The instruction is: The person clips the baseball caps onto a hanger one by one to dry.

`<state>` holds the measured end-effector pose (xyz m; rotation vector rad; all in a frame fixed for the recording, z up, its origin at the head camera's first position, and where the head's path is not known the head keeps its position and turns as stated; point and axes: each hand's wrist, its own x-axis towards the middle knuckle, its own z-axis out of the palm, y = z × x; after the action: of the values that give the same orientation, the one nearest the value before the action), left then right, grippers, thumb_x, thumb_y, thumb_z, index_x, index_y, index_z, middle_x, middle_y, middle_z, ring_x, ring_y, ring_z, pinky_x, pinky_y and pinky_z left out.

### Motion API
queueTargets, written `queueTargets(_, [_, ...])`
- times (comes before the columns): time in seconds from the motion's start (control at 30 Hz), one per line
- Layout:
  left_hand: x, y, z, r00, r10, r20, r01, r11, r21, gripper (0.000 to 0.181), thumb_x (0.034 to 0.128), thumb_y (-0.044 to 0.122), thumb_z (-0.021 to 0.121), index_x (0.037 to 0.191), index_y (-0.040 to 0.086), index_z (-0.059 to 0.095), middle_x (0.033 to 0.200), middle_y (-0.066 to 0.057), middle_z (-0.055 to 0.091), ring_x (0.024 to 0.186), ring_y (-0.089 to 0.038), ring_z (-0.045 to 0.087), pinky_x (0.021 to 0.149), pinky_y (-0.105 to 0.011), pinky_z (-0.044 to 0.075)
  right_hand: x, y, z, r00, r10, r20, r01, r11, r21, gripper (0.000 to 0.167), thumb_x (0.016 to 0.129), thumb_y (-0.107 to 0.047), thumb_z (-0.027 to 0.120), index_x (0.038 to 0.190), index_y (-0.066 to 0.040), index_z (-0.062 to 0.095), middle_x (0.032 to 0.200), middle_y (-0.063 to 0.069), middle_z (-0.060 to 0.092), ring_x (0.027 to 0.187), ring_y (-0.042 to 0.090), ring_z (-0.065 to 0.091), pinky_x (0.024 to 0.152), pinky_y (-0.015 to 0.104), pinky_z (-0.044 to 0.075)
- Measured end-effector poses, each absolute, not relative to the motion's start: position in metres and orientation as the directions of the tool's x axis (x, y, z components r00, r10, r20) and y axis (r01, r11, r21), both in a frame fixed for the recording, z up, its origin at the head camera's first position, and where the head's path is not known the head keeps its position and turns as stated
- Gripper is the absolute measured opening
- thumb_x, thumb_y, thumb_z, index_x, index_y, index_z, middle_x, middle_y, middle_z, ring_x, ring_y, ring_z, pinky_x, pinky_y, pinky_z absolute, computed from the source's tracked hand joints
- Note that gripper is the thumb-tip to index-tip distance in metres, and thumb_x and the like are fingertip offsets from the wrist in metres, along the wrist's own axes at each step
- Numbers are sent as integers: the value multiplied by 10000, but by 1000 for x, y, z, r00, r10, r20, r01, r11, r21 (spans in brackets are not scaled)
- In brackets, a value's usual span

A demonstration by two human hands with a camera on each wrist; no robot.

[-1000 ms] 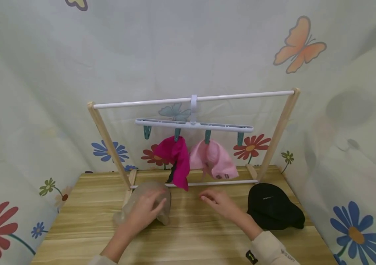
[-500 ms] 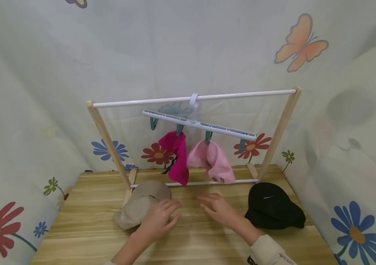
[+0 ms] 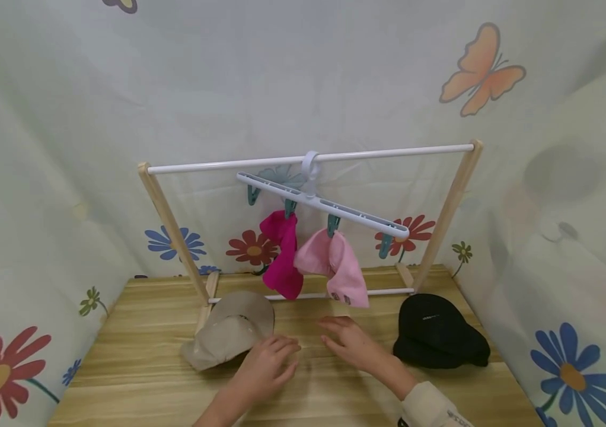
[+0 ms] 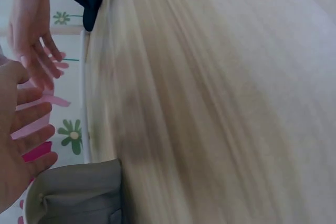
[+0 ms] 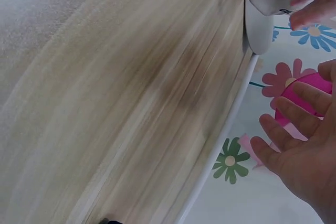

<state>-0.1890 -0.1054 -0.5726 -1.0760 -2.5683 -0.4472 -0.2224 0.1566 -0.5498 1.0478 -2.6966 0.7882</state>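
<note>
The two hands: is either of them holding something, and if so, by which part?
Nothing is held: the left hand is open near the beige cap, the right hand open above the wooden table.

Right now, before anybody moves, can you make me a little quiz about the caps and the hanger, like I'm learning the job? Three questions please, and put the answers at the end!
1. True or false: the black cap lies on the table.

2. How many green clips on the hanger are holding something?
A) one
B) two
C) four

3. Which of the person's hands is nearer the beige cap?

Key:
1. True.
2. B: one holds the bright pink item, another the light pink item.
3. The left hand.
</note>
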Motion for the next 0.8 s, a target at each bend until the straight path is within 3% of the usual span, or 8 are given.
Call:
queueTargets(0.23, [-179, -106, -580, -683, 629, 371, 720, 667, 194, 293, 1039, 324, 580, 1237, 146, 705, 1261, 4, 687, 1184, -198, 610, 1009, -418, 515, -221, 155, -552, -743, -588, 321, -669, 621, -409, 342, 1027, -199, 601, 1322, -32, 652, 1344, 143, 640, 1215, 313, 611, 1019, 478, 505])
queueTargets(0.53, [-168, -111, -585, -670, 632, 388, 723, 673, 152, 295, 956, 261, 707, 1223, 137, 711, 1255, 16, 684, 1155, -181, 619, 965, -419, 532, -216, 148, -553, -747, -582, 321, -662, 616, -426, 337, 1004, -164, 622, 1309, -23, 652, 1334, 158, 636, 1236, 340, 597, 1042, 480, 490])
queueTargets(0.8, [-166, -120, -577, -634, 616, 468, 724, 684, 82, 288, 1002, 335, 642, 1203, 145, 723, 1235, 21, 696, 1156, -172, 618, 983, -393, 519, -216, 139, -552, -748, -573, 336, -662, 605, -441, 350, 993, -154, 632, 1317, -21, 648, 1336, 157, 640, 1240, 352, 590, 1046, 488, 485])
